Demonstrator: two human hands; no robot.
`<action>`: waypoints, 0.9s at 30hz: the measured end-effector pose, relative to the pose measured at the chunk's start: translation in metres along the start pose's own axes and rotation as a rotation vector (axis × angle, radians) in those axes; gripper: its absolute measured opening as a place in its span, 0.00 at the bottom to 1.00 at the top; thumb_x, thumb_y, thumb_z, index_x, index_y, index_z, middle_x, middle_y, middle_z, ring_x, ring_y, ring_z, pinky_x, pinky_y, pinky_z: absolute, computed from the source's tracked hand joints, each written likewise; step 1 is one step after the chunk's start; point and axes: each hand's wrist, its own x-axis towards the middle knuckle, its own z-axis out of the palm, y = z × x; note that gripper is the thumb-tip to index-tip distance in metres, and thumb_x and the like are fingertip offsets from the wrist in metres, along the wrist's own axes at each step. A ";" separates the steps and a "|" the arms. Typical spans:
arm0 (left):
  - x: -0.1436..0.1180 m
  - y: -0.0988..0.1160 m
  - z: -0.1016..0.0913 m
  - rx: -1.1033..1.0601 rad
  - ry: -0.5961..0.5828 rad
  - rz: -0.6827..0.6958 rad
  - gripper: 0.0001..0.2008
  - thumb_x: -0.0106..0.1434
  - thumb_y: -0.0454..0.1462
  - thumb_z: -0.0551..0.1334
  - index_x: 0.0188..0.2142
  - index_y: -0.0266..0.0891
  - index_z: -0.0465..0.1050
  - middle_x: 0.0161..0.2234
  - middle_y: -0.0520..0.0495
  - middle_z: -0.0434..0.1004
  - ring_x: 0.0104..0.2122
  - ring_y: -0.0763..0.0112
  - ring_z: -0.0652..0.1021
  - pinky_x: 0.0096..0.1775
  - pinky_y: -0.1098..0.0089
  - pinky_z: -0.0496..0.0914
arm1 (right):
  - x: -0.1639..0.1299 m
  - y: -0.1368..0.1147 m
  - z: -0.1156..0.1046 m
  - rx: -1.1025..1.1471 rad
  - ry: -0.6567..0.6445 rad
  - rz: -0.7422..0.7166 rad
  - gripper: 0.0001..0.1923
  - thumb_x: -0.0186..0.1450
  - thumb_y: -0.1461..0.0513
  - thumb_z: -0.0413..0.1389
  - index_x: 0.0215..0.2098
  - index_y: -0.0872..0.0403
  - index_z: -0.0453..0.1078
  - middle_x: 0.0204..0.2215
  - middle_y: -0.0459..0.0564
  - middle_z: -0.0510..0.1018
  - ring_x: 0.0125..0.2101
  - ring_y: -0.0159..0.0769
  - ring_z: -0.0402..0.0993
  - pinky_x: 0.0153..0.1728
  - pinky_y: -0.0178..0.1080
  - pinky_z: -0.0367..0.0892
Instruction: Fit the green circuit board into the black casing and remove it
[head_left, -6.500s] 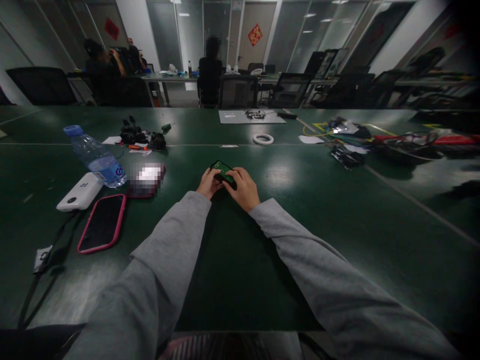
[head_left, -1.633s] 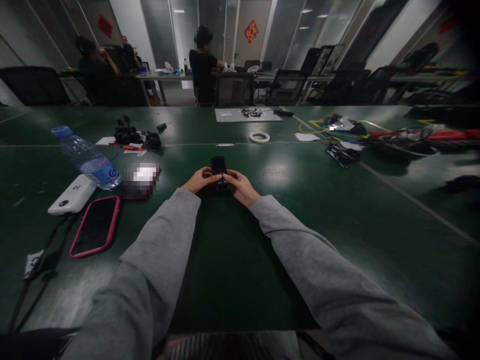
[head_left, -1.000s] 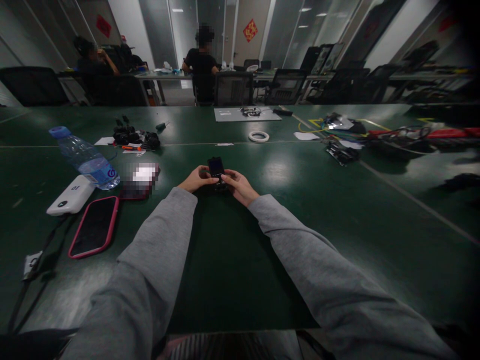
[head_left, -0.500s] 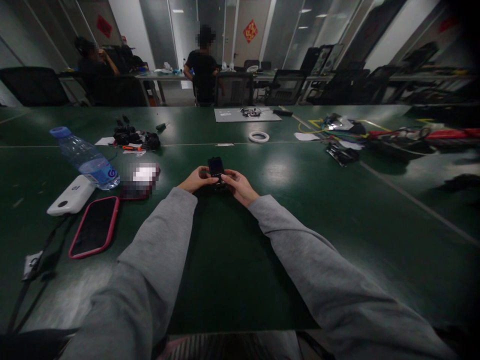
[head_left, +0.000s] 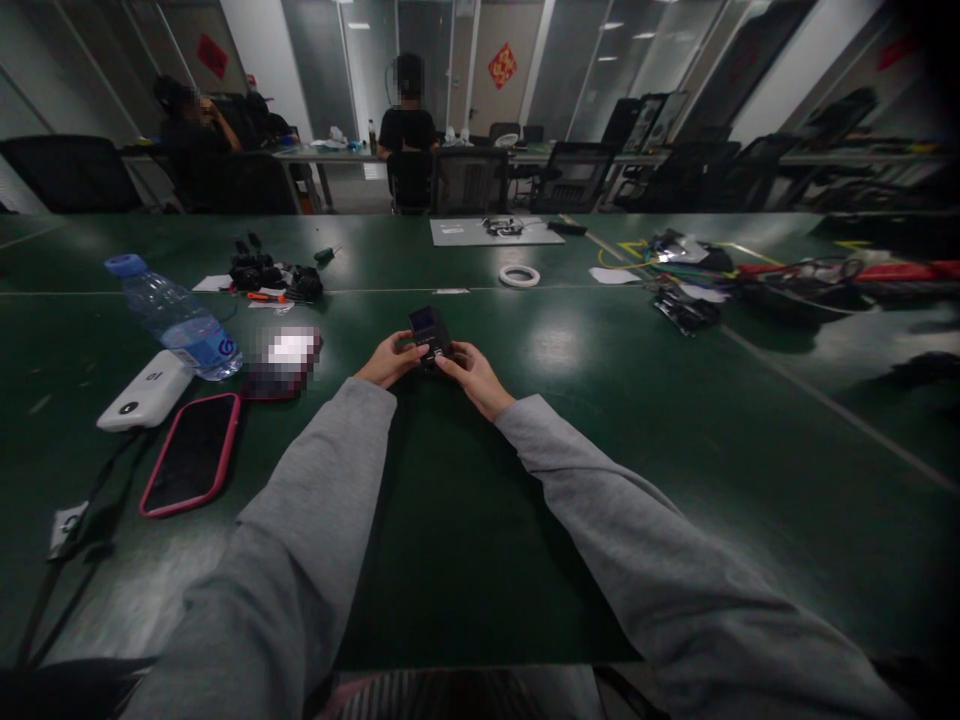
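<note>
Though mostly black, a pale-marked device (head_left: 436, 334)

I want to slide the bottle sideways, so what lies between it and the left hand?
In the head view, what looks like a red-edged phone, partly blurred, then green table, between bottle and left hand.

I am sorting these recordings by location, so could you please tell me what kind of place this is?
Probably a shared office or electronics workroom: mesh-backed chairs stand by the far desks, and loose wires and what looks like a screwdriver lie on the green table.
</note>
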 end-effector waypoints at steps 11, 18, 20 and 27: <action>-0.003 -0.001 0.021 -0.166 0.056 -0.079 0.19 0.60 0.48 0.66 0.38 0.32 0.74 0.32 0.43 0.79 0.31 0.71 0.78 0.39 0.69 0.71 | -0.006 0.006 0.006 -0.790 0.222 -0.503 0.26 0.56 0.58 0.64 0.50 0.55 0.63 0.46 0.55 0.68 0.48 0.43 0.66 0.51 0.48 0.66; -0.006 0.000 0.023 -0.266 0.061 -0.068 0.23 0.65 0.48 0.59 0.47 0.30 0.74 0.37 0.38 0.81 0.39 0.65 0.80 0.48 0.65 0.72 | -0.019 -0.007 0.019 -0.971 0.188 -0.585 0.33 0.59 0.47 0.62 0.56 0.52 0.59 0.53 0.57 0.62 0.56 0.49 0.59 0.53 0.54 0.62; -0.007 -0.002 0.026 -0.302 -0.009 -0.046 0.25 0.67 0.49 0.56 0.51 0.29 0.72 0.41 0.36 0.81 0.42 0.63 0.80 0.50 0.63 0.71 | -0.020 -0.007 0.020 -0.876 0.192 -0.576 0.34 0.61 0.43 0.58 0.57 0.52 0.56 0.54 0.58 0.60 0.57 0.47 0.58 0.55 0.53 0.62; -0.007 -0.003 0.036 -0.334 -0.091 -0.046 0.29 0.68 0.53 0.51 0.57 0.33 0.68 0.45 0.35 0.79 0.48 0.59 0.78 0.54 0.60 0.68 | -0.015 -0.004 0.018 -0.234 0.084 -0.195 0.35 0.61 0.37 0.52 0.54 0.50 0.51 0.47 0.52 0.66 0.48 0.36 0.68 0.51 0.43 0.68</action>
